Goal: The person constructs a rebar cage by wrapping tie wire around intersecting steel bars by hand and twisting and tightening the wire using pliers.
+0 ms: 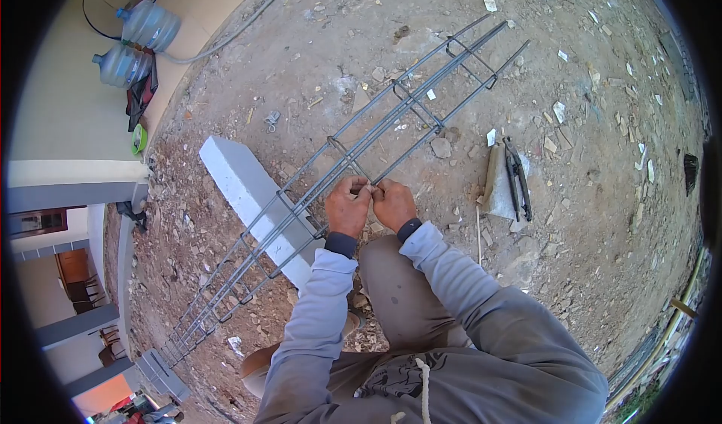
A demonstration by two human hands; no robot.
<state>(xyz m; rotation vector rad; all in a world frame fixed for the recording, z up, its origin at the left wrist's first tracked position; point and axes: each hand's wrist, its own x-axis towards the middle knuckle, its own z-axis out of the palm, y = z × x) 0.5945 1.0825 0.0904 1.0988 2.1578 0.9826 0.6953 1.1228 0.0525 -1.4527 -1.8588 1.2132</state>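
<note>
A long cage of steel bars (404, 106) with square stirrups runs diagonally over the ground, from the lower left to the upper right. It lies across a pale rectangular block (244, 176). At a stirrup corner on the cage's near side, my left hand (349, 207) and my right hand (393, 203) meet, with their fingertips pinched together. Whatever the fingers hold is too small to make out.
Black-handled pincers (517, 179) lie on a pale slab (499, 187) to the right. Another block (162, 375) is under the cage's far lower-left end. Two water bottles (150, 25) stand at the upper left near a green bowl (139, 139). Rubble covers the ground.
</note>
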